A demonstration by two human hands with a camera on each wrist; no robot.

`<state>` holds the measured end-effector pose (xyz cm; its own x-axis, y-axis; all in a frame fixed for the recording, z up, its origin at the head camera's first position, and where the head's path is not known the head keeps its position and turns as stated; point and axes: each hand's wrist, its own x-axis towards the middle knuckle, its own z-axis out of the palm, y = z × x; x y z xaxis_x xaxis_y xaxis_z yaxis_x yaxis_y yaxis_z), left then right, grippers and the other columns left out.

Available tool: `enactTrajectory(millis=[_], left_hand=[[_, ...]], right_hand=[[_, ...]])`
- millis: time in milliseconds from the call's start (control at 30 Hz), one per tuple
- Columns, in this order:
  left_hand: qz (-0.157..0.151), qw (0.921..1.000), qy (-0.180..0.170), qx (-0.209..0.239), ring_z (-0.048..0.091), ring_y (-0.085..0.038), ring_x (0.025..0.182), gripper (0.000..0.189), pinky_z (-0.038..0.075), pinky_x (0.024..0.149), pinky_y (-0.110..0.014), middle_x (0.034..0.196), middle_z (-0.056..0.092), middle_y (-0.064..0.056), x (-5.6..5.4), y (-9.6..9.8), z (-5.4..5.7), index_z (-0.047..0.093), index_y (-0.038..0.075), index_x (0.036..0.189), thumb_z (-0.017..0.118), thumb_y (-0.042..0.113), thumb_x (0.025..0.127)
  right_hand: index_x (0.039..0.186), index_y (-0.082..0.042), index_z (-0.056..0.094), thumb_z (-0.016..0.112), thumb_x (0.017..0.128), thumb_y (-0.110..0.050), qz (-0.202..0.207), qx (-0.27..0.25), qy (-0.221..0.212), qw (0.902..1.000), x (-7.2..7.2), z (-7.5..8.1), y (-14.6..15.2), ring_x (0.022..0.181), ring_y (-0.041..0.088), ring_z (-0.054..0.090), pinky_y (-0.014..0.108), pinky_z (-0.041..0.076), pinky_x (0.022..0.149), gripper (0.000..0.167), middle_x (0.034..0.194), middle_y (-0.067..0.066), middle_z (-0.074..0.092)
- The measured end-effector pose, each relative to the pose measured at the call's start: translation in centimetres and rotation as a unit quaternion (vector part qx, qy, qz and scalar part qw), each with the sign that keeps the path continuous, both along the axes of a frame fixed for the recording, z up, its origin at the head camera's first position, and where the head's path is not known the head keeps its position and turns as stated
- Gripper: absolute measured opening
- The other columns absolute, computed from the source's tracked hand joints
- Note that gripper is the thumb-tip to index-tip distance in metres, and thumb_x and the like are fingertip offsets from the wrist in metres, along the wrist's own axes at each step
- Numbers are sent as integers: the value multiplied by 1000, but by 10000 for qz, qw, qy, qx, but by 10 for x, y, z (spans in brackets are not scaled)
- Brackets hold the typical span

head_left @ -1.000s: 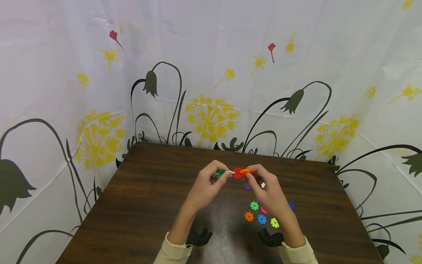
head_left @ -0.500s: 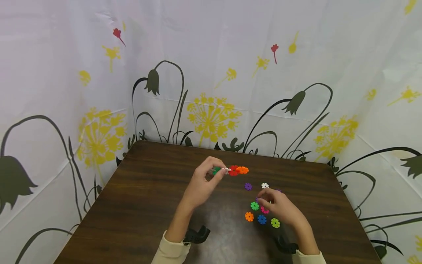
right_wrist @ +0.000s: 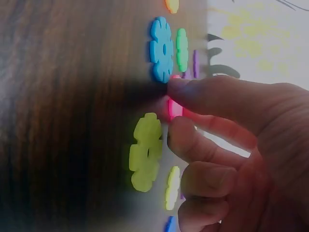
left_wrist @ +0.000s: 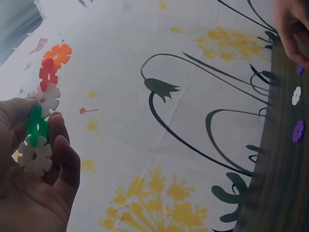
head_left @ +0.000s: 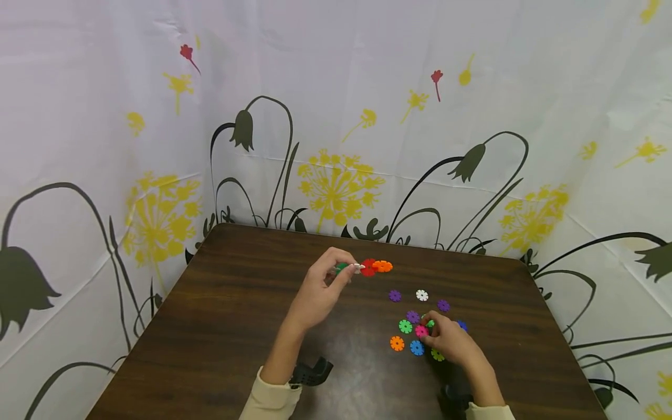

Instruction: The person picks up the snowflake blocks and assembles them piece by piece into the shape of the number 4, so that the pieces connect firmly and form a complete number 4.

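Note:
My left hand (head_left: 320, 290) is raised over the far part of the table and pinches a chain of flower-shaped interlocking discs. In the left wrist view the chain runs from a white disc (left_wrist: 35, 157) through a green disc (left_wrist: 37, 127), another white one and a red disc (left_wrist: 48, 75) to an orange disc (left_wrist: 57, 56) at its free end. Down at the tabletop, my right hand (head_left: 452, 339) has thumb and index finger at opposite edges of a pink flower disc (head_left: 422, 331). The right wrist view shows the thumb overlapping part of that pink disc.
Loose discs lie around the right hand on the dark wooden table (head_left: 252, 303): an orange disc (head_left: 396, 343), a blue disc (head_left: 417, 348), a green disc (head_left: 405, 326), a yellow-green disc (head_left: 437, 354), a white disc (head_left: 422, 295) and several others. A flower-printed curtain (head_left: 336, 116) hangs behind.
My right hand has left the chain's orange end and come down and toward me to the pink disc. The left hand keeps the chain and has shifted slightly left and away.

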<state>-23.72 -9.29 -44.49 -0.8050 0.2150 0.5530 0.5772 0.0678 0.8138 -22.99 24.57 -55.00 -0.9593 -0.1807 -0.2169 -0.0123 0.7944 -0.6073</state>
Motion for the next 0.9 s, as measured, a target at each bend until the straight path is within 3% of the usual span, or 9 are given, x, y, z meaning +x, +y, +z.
enactTrajectory(millis=[100, 267, 333, 567, 767, 900], left_hand=[[77, 9998, -190, 51, 64, -26, 77, 5, 58, 66, -31, 104, 65, -7, 1, -1, 2, 68, 14, 113, 66, 14, 108], [35, 9955, -885, 343, 41, -14, 53, 10, 34, 48, -24, 68, 48, -4, 3, -2, 3, 69, 14, 112, 64, 22, 110], [22, 9928, -1089, 500, 36, -11, 52, 12, 31, 48, -23, 64, 43, -4, 4, -3, 3, 70, 12, 111, 64, 23, 111], [161, 9881, -1403, 608, 37, -10, 53, 12, 32, 50, -22, 67, 44, -3, 5, -2, 2, 70, 12, 112, 65, 22, 110], [86, 9866, -1472, 695, 36, -10, 52, 14, 32, 50, -22, 65, 42, -3, 4, -2, 1, 70, 9, 112, 65, 22, 110], [125, 9868, -1433, 747, 35, -10, 52, 13, 30, 49, -22, 64, 41, -1, 4, -1, 2, 69, 9, 112, 65, 22, 110]], right_hand=[[112, -6, 63, 80, 97, -15, 61, -204, -50, 9998, -3, -1, 2, 61, 16, 53, 31, 43, 55, 24, 75, 3, 61], [104, -3, 55, 79, 98, -18, 95, -496, -140, 9986, -5, -4, 9, 64, 15, 49, 27, 40, 56, 29, 77, 4, 55], [103, -2, 54, 77, 100, -16, 100, -583, -169, 9981, -4, -5, 11, 66, 15, 50, 27, 41, 57, 27, 78, 4, 56], [103, -2, 55, 66, 107, -15, 226, -876, -214, 9957, 5, -2, 13, 61, 14, 51, 27, 43, 53, 18, 73, 5, 61], [106, -7, 64, 62, 111, -31, -166, -1042, 102, 9944, 7, 26, -2, 56, 17, 53, 28, 43, 55, 24, 68, 6, 69], [106, -12, 67, 61, 111, -39, -367, -1307, 689, 9883, 11, 52, -16, 58, 26, 60, 29, 43, 52, 28, 68, 3, 69]])
